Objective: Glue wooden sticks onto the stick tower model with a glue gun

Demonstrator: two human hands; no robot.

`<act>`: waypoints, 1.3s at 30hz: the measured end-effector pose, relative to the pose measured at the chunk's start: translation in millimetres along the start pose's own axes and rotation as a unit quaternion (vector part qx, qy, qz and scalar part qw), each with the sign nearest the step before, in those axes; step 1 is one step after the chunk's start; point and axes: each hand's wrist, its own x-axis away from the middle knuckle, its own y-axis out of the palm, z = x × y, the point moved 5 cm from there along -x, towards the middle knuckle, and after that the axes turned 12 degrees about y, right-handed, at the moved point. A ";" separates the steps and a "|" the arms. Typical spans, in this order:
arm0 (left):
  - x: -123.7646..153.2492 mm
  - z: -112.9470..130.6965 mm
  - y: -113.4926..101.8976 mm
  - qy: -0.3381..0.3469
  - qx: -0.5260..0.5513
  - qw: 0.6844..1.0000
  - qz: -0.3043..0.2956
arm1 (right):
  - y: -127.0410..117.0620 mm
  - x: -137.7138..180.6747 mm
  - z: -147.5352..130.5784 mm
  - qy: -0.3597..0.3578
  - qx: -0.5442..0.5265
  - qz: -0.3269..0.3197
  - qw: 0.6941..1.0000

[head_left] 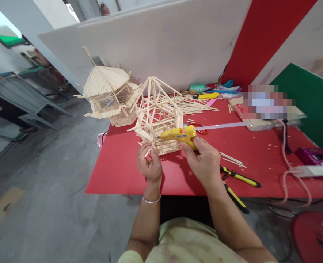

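My right hand [204, 159] is wrapped around a yellow hot glue gun [179, 133] with a long clear glue stick [223, 126] out of its back end. The gun's nozzle points left, at the near side of an open wooden stick frame [156, 117] shaped like a small pavilion. My left hand [149, 164] is closed in a pinch on a thin wooden stick [147, 151] at the frame's near left corner. Whether the stick touches the frame I cannot tell. Behind and left stands a second stick pavilion [105, 84] with a covered roof.
Loose sticks [194, 104] lie behind the frame on the red table [117, 164]. A yellow cutter [208, 95] rests by them. Yellow-and-black pliers [240, 177] hang partly over the front edge. A power strip [315, 171] with pink cords sits at right. A white board [156, 47] stands behind.
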 end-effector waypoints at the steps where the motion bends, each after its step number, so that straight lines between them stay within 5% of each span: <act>1: 0.1 0.0 -0.2 0.000 -0.004 1.000 -0.002 | 0.0 0.2 0.1 0.000 0.001 0.001 1.000; 39: -0.2 0.2 -0.7 -0.003 -0.017 1.000 -0.020 | 7.0 4.3 -1.1 0.001 0.006 0.007 1.000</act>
